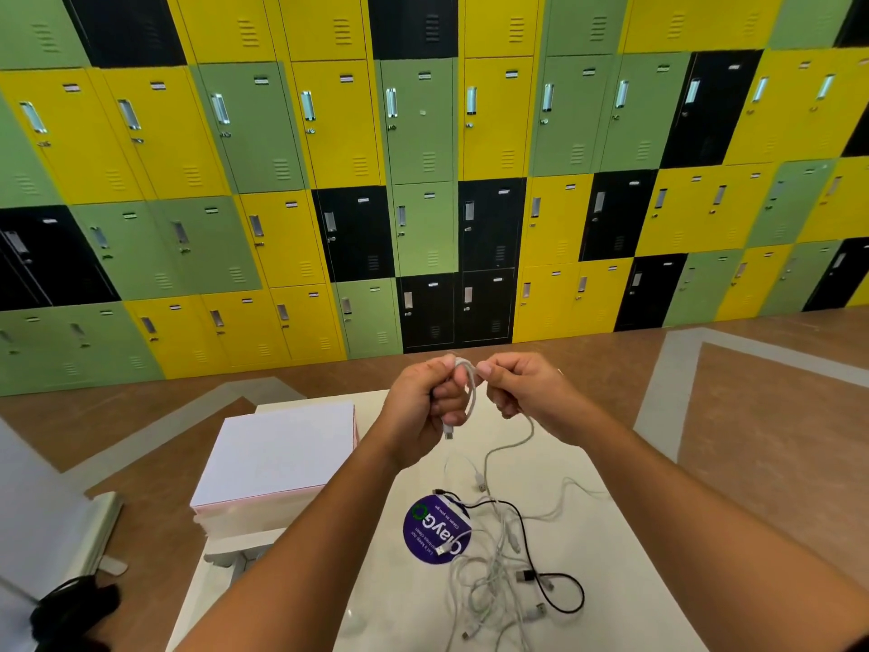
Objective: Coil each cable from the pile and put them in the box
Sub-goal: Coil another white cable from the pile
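Coiling in hand: your left hand (pixel 425 400) grips the loops of a thin white cable (pixel 470 392), your right hand (pixel 526 392) pinches its run. Tangled cable pile (pixel 498 571) at 5 o'clock; white box (pixel 277 458) at 9. Next: wind in the slack.

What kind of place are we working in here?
Probably a locker area in an office or school: a wall of yellow, green and black lockers, a brown floor and a white table.

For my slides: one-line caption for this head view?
Above a table, left hand and right hand coil a white cable over the cable pile, white box beside.
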Demonstrator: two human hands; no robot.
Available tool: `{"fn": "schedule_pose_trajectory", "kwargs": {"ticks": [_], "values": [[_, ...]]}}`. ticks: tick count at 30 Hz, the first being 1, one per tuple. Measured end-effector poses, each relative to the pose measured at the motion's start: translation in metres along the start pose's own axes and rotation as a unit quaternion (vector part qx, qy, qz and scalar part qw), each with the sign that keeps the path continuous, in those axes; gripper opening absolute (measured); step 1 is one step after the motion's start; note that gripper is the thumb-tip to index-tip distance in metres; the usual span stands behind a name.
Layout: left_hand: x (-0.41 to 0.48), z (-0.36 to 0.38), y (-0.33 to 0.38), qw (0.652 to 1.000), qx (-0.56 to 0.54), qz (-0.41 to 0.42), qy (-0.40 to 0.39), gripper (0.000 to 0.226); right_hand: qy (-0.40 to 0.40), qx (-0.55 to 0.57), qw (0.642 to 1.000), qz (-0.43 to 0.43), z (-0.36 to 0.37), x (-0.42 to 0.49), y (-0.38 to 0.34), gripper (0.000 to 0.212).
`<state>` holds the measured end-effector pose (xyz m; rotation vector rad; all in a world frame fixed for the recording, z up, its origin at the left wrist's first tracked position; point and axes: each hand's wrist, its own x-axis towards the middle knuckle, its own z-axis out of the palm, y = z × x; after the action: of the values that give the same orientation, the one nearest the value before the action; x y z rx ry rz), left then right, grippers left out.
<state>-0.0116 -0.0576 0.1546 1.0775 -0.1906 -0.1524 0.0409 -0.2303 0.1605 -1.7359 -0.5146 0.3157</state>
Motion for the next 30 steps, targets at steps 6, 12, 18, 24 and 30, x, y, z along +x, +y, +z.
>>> {"fn": "schedule_pose_trajectory", "kwargs": {"ticks": [6, 12, 18, 24, 30], "values": [[0.011, -0.006, 0.013, 0.988, -0.109, 0.063, 0.087, 0.039, -0.031, -0.085, 0.994, 0.059, 0.013, -0.005, 0.016, 0.031], [0.019, -0.004, 0.003, 0.963, -0.070, 0.139, 0.220, 0.036, -0.100, -0.199, 0.972, 0.071, 0.042, -0.007, 0.010, 0.027], [0.015, -0.015, -0.012, 0.895, 0.282, 0.220, 0.265, 0.033, -0.105, -0.351, 0.930, 0.019, 0.043, -0.003, -0.020, 0.021], [0.015, -0.018, -0.004, 0.790, 0.549, 0.213, 0.173, 0.030, 0.027, -0.365, 0.925, -0.105, 0.036, 0.007, -0.028, 0.013], [0.012, -0.018, 0.005, 0.817, 0.543, 0.135, 0.139, 0.035, 0.075, -0.284, 0.948, -0.125, 0.029, 0.010, -0.022, 0.010]]}}
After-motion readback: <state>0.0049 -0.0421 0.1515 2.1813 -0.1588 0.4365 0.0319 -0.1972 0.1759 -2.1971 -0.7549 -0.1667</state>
